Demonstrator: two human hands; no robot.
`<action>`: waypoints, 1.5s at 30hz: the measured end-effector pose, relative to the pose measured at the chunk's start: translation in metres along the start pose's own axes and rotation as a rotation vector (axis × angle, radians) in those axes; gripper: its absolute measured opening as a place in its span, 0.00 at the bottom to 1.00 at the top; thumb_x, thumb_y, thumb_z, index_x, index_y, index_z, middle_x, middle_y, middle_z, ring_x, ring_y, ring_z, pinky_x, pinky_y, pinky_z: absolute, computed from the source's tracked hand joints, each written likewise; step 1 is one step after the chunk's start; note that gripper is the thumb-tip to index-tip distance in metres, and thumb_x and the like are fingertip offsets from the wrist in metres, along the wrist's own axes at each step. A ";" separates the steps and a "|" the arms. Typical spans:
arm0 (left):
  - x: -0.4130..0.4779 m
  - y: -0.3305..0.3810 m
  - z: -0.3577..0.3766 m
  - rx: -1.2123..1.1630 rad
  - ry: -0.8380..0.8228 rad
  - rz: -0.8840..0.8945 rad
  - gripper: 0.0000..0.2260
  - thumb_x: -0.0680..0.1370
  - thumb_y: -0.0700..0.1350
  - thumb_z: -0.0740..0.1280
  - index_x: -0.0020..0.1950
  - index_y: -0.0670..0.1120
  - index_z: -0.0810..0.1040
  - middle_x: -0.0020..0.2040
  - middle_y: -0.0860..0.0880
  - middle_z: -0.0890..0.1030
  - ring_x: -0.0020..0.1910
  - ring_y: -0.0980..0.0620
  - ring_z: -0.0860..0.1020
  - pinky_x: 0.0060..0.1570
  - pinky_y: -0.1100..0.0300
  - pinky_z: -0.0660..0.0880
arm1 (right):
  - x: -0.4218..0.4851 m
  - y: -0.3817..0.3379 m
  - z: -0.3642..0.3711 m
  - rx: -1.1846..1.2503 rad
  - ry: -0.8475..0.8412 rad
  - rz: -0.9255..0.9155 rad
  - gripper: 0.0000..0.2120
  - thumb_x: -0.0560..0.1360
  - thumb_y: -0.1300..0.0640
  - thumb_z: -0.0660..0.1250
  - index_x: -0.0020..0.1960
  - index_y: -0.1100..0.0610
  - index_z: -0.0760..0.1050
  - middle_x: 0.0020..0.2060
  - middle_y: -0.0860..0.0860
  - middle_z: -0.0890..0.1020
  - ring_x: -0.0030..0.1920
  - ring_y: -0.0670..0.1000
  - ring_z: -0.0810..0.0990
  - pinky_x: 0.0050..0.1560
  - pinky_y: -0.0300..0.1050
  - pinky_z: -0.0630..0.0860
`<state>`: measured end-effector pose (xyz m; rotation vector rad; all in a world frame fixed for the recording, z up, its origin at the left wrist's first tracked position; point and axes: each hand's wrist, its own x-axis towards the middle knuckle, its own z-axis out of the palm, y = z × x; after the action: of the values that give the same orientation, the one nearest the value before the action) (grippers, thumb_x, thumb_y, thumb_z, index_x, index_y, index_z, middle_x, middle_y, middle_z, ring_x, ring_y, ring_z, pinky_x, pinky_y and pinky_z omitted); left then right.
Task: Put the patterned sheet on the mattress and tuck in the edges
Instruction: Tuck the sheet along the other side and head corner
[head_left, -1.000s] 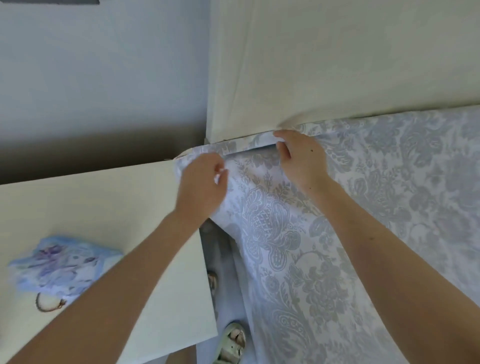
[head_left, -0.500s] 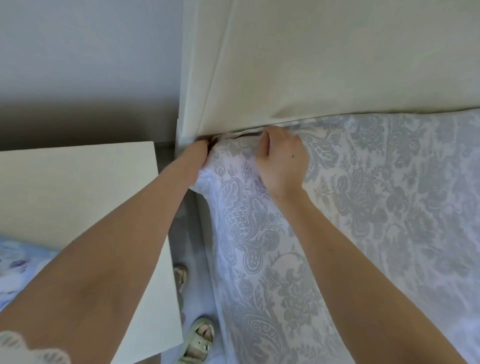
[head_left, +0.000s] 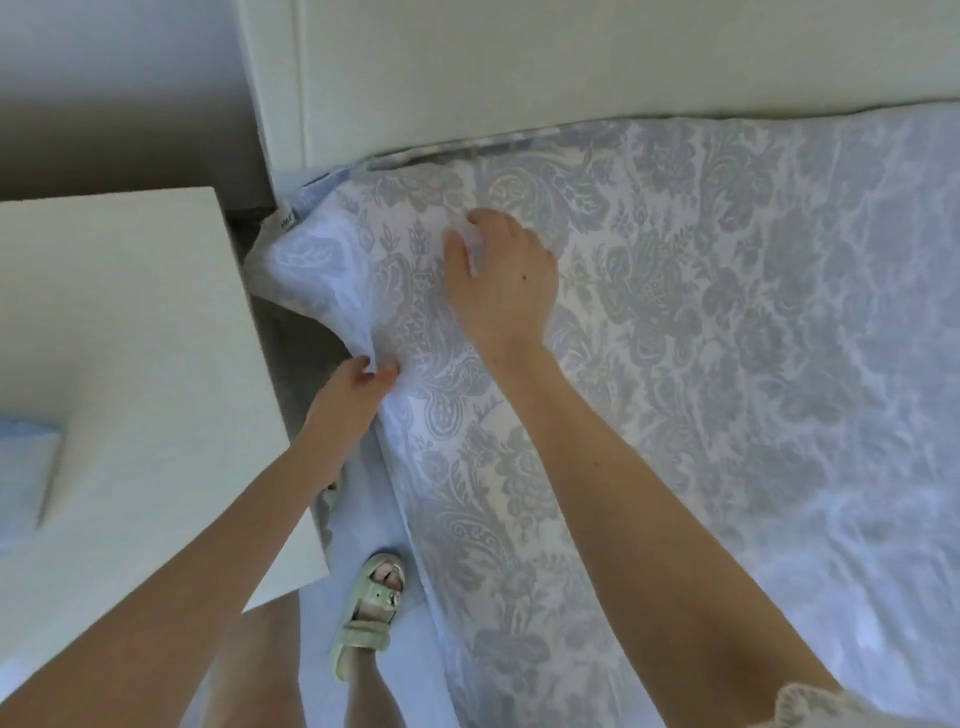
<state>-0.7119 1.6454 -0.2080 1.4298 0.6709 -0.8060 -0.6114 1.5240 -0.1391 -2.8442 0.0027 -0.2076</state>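
Blue-grey patterned sheet (head_left: 675, 312) pinched in left hand (head_left: 348, 400) fingers, bunched by right hand (head_left: 506, 283); tag (head_left: 284, 221) unreadable.

We count one patterned sheet (head_left: 675, 364), two hands, the left hand (head_left: 358, 387) and the right hand (head_left: 501, 280), one headboard (head_left: 571, 67), one table (head_left: 119, 364), one sandal (head_left: 371, 608).

- Wall (head_left: 104, 62) at upper left was plain pale grey, w/ a darker shadow band low down, just above the nightstand.
- Headboard (head_left: 571, 67) ran across the top: cream, flat, upright, w/ a vertical seam near its left edge.
- Nightstand (head_left: 119, 364) stood at left w/ a cream flat top; a dark gap (head_left: 270, 332) ran along its right side.
- Floor (head_left: 363, 525) further down looked pale, bluish.
- Light was soft, cool, even.
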 end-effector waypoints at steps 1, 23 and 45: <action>-0.004 -0.006 0.006 -0.080 -0.050 -0.004 0.15 0.77 0.57 0.62 0.54 0.47 0.77 0.52 0.41 0.78 0.52 0.46 0.77 0.59 0.51 0.73 | -0.021 0.004 -0.002 -0.033 -0.076 0.027 0.19 0.73 0.46 0.64 0.56 0.59 0.79 0.52 0.53 0.83 0.51 0.56 0.81 0.50 0.52 0.76; -0.023 -0.032 0.005 -0.043 0.393 0.113 0.12 0.79 0.57 0.59 0.49 0.49 0.73 0.41 0.53 0.74 0.40 0.54 0.74 0.50 0.51 0.76 | -0.135 0.041 -0.034 -0.096 -0.229 0.014 0.17 0.73 0.50 0.67 0.55 0.61 0.77 0.46 0.55 0.79 0.43 0.56 0.77 0.31 0.46 0.74; -0.055 -0.022 0.032 -0.615 0.318 0.057 0.08 0.80 0.48 0.60 0.52 0.50 0.78 0.52 0.47 0.79 0.52 0.50 0.77 0.62 0.55 0.71 | -0.089 0.040 -0.062 -0.025 -0.313 -0.509 0.11 0.75 0.59 0.61 0.52 0.59 0.80 0.47 0.53 0.84 0.46 0.58 0.81 0.40 0.48 0.78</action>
<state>-0.7642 1.6189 -0.1748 1.0073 1.0132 -0.2800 -0.7076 1.4699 -0.1047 -2.8137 -0.7885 0.1380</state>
